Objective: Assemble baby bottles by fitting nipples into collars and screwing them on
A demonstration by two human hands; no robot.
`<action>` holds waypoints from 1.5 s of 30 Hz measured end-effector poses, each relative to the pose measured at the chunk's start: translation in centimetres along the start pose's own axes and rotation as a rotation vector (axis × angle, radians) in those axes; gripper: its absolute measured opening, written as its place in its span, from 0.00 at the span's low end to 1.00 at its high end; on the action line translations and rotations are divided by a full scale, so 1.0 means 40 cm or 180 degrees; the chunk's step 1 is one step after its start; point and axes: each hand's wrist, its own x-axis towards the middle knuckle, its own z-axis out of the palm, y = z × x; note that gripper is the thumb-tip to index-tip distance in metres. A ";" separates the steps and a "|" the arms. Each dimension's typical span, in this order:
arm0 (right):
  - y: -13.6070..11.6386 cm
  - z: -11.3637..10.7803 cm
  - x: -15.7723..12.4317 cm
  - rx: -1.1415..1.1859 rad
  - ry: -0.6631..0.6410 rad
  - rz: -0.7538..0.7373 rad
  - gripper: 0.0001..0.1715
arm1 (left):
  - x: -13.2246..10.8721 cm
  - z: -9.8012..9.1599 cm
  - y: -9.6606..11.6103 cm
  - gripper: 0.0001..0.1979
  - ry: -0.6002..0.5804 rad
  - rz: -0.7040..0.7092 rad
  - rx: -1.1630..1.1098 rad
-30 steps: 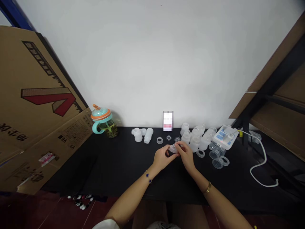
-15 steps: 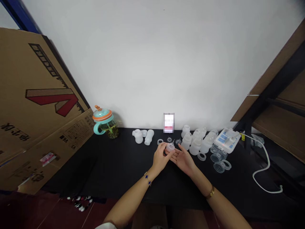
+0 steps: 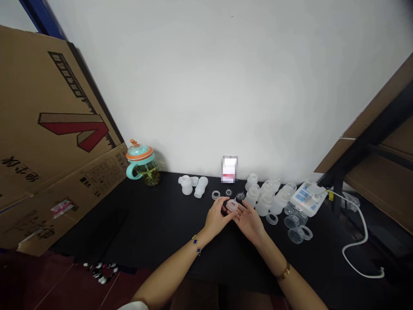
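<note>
My left hand (image 3: pixel 217 218) pinches a small translucent round cap-like part (image 3: pixel 231 205) at its fingertips, above a black tabletop (image 3: pixel 161 224). My right hand (image 3: pixel 249 220) lies palm up just right of it, fingers stretched out under and beside the part. Right behind the hands lie small rings (image 3: pixel 216 195) and little clear pieces (image 3: pixel 229 192). A cluster of several white plastic bottles (image 3: pixel 264 197) stands just to the right of the hands.
Two more white bottle parts (image 3: pixel 192 185) lie at the back. A teal and orange lidded cup (image 3: pixel 141 168) stands back left beside a big cardboard box (image 3: pixel 48 137). Clear cups (image 3: pixel 295 224), a white device (image 3: pixel 308 197) and its cable (image 3: pixel 358 241) lie at the right.
One second ago both hands worked the part together. My right hand has since let go and opened palm up; my left hand still holds the part. The view shifted slightly.
</note>
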 end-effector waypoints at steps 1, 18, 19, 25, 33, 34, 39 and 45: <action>0.000 -0.001 0.000 -0.0013 0.0004 -0.0053 0.11 | 0.000 0.000 0.001 0.22 -0.0008 0.0004 -0.0025; 0.003 0.013 -0.026 -0.0690 0.0219 -0.0213 0.16 | 0.006 -0.012 0.019 0.16 0.0056 -0.0006 -0.0239; 0.001 0.014 -0.026 -0.0697 0.0287 -0.0212 0.17 | 0.006 -0.011 0.019 0.16 0.0022 -0.0012 -0.0248; -0.006 0.025 -0.032 -0.0745 0.0418 -0.0278 0.19 | 0.004 -0.010 0.018 0.17 -0.0033 0.0001 -0.0243; 0.001 0.015 -0.024 -0.0820 0.0375 -0.0276 0.16 | 0.004 -0.014 0.024 0.16 -0.0033 -0.0040 -0.0201; 0.002 0.015 -0.024 -0.0830 0.0384 -0.0278 0.16 | 0.004 -0.014 0.023 0.16 -0.0035 -0.0039 -0.0194; -0.001 0.018 -0.028 -0.0858 0.0405 -0.0303 0.18 | 0.003 -0.012 0.020 0.16 -0.0041 -0.0014 -0.0158; 0.001 0.020 -0.028 -0.1028 0.0379 -0.0366 0.20 | 0.003 -0.012 0.020 0.15 -0.0060 -0.0042 -0.0144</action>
